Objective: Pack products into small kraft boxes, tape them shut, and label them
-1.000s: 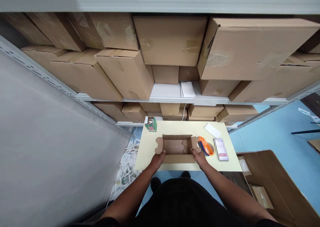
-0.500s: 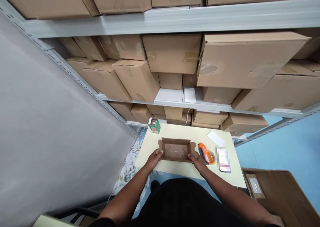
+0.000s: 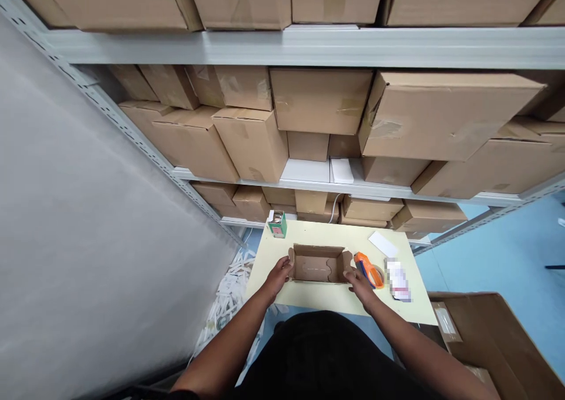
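A small open cardboard box (image 3: 318, 265) sits on a pale yellow table (image 3: 318, 297) in front of me. My left hand (image 3: 279, 273) presses against the box's left end flap, fingers closed on it. At the box's right end, my right hand (image 3: 358, 279) grips the near corner and flap. The box's side flaps stand nearly upright. An orange and blue tape dispenser (image 3: 368, 269) lies just right of my right hand.
A small green box (image 3: 278, 224) stands at the table's far left corner, with a white slip (image 3: 382, 245) and a packet (image 3: 398, 279) at the right. Shelves of cardboard cartons (image 3: 322, 100) rise behind. A large open carton (image 3: 494, 341) lies at the lower right; paper scraps (image 3: 229, 294) litter the floor on the left.
The box's end flaps, spread outwards a second ago, have been folded up against the box by both hands. My view has tilted upwards and shifted slightly.
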Action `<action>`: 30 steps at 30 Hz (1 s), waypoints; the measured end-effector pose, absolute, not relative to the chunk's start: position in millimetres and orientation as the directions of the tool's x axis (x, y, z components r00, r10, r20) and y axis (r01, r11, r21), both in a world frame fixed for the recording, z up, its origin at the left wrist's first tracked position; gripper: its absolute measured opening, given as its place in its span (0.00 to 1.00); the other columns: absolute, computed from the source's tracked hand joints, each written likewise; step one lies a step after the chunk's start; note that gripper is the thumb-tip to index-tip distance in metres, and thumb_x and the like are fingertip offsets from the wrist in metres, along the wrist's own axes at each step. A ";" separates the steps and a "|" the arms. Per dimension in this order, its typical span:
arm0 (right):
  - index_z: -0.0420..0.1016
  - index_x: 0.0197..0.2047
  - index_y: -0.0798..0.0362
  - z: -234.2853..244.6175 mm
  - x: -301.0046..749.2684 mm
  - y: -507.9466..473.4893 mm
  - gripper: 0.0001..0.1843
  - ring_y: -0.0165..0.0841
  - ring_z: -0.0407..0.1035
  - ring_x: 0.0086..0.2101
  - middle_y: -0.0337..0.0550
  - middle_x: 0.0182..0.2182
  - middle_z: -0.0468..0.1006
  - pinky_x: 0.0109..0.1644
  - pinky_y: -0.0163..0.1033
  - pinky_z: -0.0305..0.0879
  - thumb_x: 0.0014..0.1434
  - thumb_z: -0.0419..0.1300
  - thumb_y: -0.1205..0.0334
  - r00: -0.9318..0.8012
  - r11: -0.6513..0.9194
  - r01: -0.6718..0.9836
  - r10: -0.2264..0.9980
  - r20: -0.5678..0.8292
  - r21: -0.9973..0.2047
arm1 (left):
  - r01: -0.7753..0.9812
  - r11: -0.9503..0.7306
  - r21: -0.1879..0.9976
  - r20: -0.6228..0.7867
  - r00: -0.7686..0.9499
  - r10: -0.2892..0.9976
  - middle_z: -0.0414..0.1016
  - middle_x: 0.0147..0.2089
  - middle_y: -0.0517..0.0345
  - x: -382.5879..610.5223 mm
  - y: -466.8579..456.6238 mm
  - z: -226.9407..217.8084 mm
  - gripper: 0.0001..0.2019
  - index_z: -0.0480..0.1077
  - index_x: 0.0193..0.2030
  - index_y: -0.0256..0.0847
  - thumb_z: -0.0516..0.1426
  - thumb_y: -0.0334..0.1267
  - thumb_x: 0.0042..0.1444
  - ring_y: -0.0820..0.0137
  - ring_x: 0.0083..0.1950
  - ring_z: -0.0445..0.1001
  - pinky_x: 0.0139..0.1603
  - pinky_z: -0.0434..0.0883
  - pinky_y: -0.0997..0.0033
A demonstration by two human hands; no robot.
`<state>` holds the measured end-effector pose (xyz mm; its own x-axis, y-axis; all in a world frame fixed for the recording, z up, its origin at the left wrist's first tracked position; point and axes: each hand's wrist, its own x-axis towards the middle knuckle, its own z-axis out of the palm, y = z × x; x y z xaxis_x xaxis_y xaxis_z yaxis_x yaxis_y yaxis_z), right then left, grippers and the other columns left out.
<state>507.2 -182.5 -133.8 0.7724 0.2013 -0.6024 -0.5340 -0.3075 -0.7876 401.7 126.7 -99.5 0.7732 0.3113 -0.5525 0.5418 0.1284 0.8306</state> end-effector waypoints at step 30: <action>0.82 0.47 0.58 -71.7 450.8 -36.5 0.27 0.48 0.80 0.46 0.50 0.43 0.86 0.49 0.45 0.75 0.51 0.67 0.46 0.333 -0.365 0.043 0.883 -0.331 -0.930 | 0.106 0.243 0.964 -0.239 -0.049 0.970 0.75 0.65 0.47 148.2 -10.8 -52.8 0.31 0.67 0.68 0.42 0.60 0.49 0.59 0.53 0.66 0.72 0.67 0.66 0.54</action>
